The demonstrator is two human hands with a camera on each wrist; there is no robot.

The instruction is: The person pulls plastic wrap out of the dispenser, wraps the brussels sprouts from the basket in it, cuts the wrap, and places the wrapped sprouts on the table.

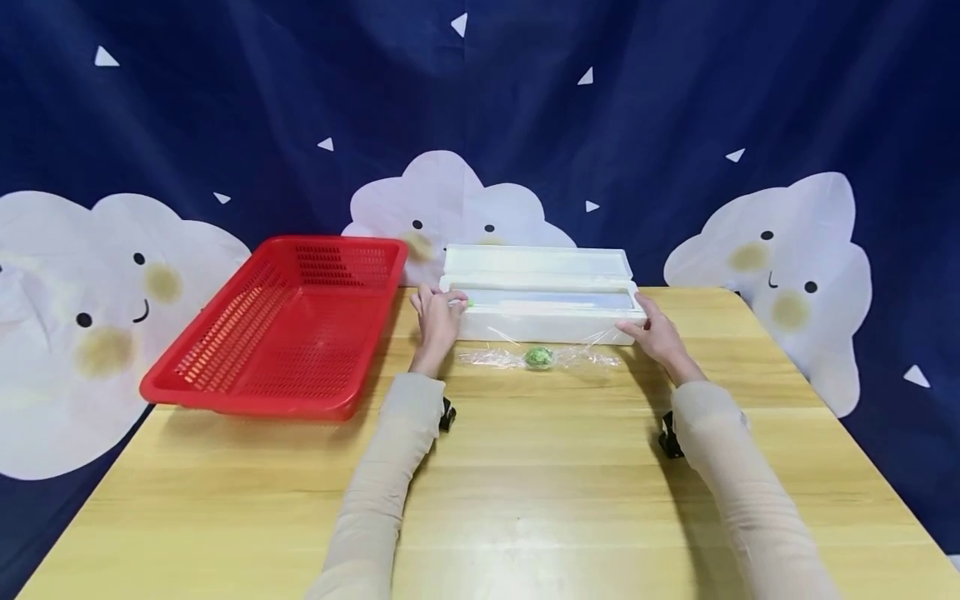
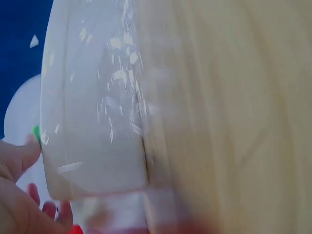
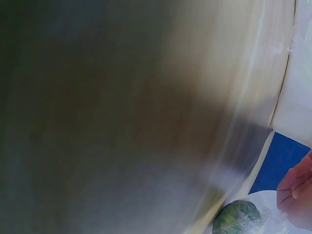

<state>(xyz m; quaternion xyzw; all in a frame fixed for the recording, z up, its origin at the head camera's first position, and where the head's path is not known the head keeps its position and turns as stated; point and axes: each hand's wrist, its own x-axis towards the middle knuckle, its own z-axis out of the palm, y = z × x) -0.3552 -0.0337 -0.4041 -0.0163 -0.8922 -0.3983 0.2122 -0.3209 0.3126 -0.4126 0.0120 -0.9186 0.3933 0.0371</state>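
Observation:
A white cling film box (image 1: 547, 325) lies with its long lid (image 1: 536, 261) raised at the back. My left hand (image 1: 437, 318) is at its left end, a fingertip on a small green slider (image 1: 470, 303) at the top edge. In the left wrist view that slider (image 2: 36, 132) shows by the fingertip, with other fingers curled at the box's end. My right hand (image 1: 658, 333) grips the right end, thumb in front. Clear film (image 1: 581, 354) runs from the box over a small green vegetable (image 1: 538, 358) on the table before it.
A red plastic basket (image 1: 300, 308) with slotted sides stands left of the box on the wooden table (image 1: 525, 492). A blue curtain (image 1: 525, 108) with white clouds hangs behind. Low in the right wrist view is a film-wrapped green vegetable (image 3: 236, 217); I cannot tell whether it is the same one.

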